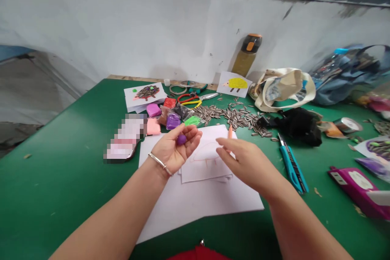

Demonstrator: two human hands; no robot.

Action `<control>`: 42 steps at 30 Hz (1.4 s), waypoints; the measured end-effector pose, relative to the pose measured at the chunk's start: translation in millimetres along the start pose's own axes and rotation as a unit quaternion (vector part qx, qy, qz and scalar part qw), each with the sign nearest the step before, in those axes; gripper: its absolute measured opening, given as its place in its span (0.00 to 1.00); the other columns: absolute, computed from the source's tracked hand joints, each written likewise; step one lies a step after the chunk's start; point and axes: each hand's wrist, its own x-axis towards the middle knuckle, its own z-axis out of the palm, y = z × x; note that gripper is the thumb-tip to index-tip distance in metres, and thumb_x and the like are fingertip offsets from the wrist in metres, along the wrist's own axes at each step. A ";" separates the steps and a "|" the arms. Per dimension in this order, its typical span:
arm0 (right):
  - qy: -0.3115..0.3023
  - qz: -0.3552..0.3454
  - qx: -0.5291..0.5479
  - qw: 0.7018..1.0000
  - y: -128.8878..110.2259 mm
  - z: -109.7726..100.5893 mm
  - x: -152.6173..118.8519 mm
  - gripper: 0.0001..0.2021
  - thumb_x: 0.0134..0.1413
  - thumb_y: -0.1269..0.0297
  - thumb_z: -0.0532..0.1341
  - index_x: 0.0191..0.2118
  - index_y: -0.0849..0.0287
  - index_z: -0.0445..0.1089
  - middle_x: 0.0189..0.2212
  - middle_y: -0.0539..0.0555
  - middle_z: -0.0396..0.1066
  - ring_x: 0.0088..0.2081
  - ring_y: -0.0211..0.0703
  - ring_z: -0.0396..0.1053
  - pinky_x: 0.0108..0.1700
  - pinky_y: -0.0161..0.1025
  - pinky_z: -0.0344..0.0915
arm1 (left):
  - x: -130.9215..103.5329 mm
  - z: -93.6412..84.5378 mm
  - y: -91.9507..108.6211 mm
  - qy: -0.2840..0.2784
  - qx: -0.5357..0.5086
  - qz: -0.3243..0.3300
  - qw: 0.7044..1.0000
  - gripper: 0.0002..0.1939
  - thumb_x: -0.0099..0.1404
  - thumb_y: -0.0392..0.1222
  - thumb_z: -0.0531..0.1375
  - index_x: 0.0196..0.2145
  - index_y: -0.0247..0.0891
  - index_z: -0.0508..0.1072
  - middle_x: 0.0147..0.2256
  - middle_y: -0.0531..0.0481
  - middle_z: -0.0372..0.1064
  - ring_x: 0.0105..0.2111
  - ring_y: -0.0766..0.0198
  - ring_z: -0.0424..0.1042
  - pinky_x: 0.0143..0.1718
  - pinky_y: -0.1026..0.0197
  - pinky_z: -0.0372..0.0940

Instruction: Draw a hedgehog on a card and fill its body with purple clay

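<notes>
On the upturned palm of my left hand (179,152) rests a small purple ball of modelling clay (181,139), with the fingers loosely cupped beside it. My right hand (248,158) is held to the right over the paper, its thumb and fingers apart and nothing visible in them. Just beyond it shows an orange pen (230,131), partly hidden by the hand. Beneath both hands lies a small stack of white paper (202,175) with a faint orange outline of an animal on top. A larger white sheet (195,203) is under that.
Packets of coloured clay (173,122) and scattered sunflower seeds (240,118) lie behind the paper. A teal utility knife (293,166) is at right, near a black pouch (300,126). Scissors (198,101), a hedgehog picture (234,84), a bottle (246,55) and a cloth bag (283,89) are farther back.
</notes>
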 end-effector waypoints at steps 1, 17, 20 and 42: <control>-0.049 0.001 -0.038 0.998 -2.5 -0.8 -2.2 0.13 0.63 0.60 0.52 0.37 0.55 0.73 0.29 0.55 0.75 0.31 0.48 0.73 0.32 0.41 0.64 | 1.4 -0.5 1.8 0.001 -0.003 0.004 1.000 0.12 0.71 0.37 0.54 0.33 0.28 0.73 0.27 0.44 0.74 0.29 0.62 0.78 0.32 0.65 0.76; -0.135 -0.005 -0.051 0.990 -19.9 -10.9 -7.9 0.13 0.64 0.65 0.51 0.35 0.56 0.72 0.32 0.54 0.76 0.34 0.47 0.74 0.32 0.40 0.63 | 15.7 -7.6 -3.8 0.014 0.008 0.010 1.000 0.11 0.71 0.36 0.54 0.34 0.29 0.73 0.24 0.45 0.72 0.26 0.64 0.76 0.32 0.63 0.76; -0.033 0.008 -0.022 0.999 -11.2 -2.2 -0.7 0.13 0.63 0.68 0.50 0.44 0.58 0.72 0.41 0.57 0.76 0.42 0.49 0.73 0.41 0.44 0.68 | 15.0 -6.7 -6.1 0.012 0.013 0.007 1.000 0.12 0.71 0.36 0.53 0.33 0.28 0.73 0.25 0.44 0.72 0.27 0.63 0.77 0.33 0.62 0.75; 0.166 -0.133 -0.072 0.974 -37.0 40.1 4.2 0.37 0.65 0.43 0.39 0.70 0.60 0.29 0.70 0.64 0.37 0.70 0.58 0.32 0.66 0.64 0.30 | -17.9 -5.1 -68.4 -0.253 0.065 -0.018 0.965 0.33 0.68 0.66 0.45 0.64 0.50 0.58 0.66 0.53 0.49 0.67 0.46 0.40 0.62 0.44 0.49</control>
